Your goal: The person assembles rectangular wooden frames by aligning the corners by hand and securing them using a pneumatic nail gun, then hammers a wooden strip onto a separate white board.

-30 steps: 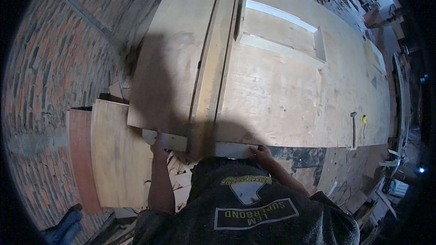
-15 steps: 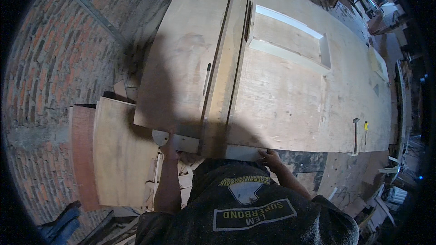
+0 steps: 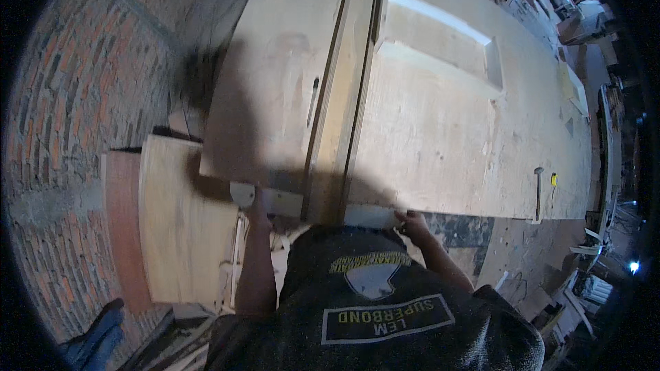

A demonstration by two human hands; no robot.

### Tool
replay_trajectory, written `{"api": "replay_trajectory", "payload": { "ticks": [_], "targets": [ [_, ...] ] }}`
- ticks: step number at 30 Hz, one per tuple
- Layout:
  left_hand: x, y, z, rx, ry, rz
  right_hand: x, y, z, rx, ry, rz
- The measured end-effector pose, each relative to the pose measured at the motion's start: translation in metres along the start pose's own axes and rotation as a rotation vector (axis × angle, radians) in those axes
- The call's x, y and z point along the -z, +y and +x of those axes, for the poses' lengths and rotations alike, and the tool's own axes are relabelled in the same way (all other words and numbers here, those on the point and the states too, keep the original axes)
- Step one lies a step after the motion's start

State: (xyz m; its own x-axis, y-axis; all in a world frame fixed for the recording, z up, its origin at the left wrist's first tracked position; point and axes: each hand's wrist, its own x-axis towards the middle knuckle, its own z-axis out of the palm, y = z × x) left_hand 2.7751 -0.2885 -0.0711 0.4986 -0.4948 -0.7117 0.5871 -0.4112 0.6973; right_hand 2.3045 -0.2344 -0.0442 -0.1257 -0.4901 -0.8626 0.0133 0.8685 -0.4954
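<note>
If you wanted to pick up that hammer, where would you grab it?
Probably mid-handle, from above and the near side. The hammer lies on the wooden panel, its head pointing away and its slim handle toward the near edge. A small yellow item sits close on its right.

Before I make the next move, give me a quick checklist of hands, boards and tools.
1. Left hand on left pale piece: ok.
2. Right hand on right pale piece: ok, at its outer end.
3. Pale pieces joined at the long plank: cannot tell, the plank covers that stretch.
4. Slim dark tool off the plank: ok, lying left of it.
5. Hammer well inside the plywood's edge: not ok, handle end reaches it.
</note>
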Motion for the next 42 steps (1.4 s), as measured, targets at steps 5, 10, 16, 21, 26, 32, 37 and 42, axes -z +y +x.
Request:
{"api": "replay_trajectory", "payload": {
  "ticks": [5, 10, 16, 21, 26, 32, 37, 42],
  "targets": [
    [0.032, 0.000, -0.004, 0.092, -0.207, -0.066, 0.002, -0.002, -0.022, -0.014, 0.017, 0.074],
    [0.063, -0.035, -0.014, 0.374, 0.115, -0.780, 0.020, 0.002, -0.041, -0.123, 0.107, 0.117],
    [0.008, -0.059, -0.013, 0.466, -0.133, -0.945, 0.066, 0.043, -0.059, -0.203, 0.287, -0.003],
    [-0.026, -0.060, 0.001, 0.399, -0.180, -0.814, 0.078, 0.073, -0.080, -0.215, 0.350, 0.047],
    [-0.025, -0.063, 0.001, 0.260, -0.178, -0.656, 0.081, 0.092, -0.077, -0.269, 0.371, 0.034],
    [-0.025, -0.067, 0.001, 0.119, -0.140, -0.523, 0.093, 0.076, -0.057, -0.154, 0.376, -0.084],
    [0.009, -0.085, 0.031, 0.072, -0.349, -0.703, 0.114, 0.055, -0.043, 0.048, 0.468, -0.296],
    [-0.017, -0.071, 0.004, 0.199, 0.022, -0.799, 0.159, 0.048, -0.052, 0.142, 1.002, -0.603]
  ]
}}
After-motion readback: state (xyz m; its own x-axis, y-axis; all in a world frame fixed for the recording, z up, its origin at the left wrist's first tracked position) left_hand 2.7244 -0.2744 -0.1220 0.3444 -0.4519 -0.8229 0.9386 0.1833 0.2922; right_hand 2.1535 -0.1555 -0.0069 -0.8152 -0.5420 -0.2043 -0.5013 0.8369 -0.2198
